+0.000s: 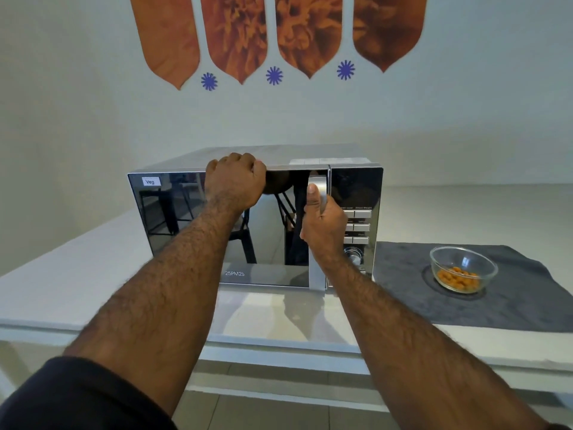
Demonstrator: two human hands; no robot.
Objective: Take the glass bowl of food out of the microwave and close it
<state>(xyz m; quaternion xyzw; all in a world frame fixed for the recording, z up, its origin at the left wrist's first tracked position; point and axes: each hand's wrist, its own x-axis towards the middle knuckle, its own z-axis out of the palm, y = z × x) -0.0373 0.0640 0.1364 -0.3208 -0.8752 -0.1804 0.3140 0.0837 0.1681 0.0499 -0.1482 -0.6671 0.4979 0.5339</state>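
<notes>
I see the black mirror-fronted microwave (248, 225) on the white tabletop (77, 293), door flush with the body. My left hand (235, 178) is on the door's top edge, fingers (234, 158) curled together over the rim onto the casing top. My right hand (324, 226) wraps the vertical silver door handle (317, 274), thumb up along its front; the other fingers go behind the bar, closed around it. The clear glass bowl (463, 270) with orange food pieces (459, 277) sits outside the microwave, to its right, on a dark grey cloth mat (511, 305) lying on the tabletop, well apart from both hands. White "Veg" label (150, 181) is on the door's upper left corner.
</notes>
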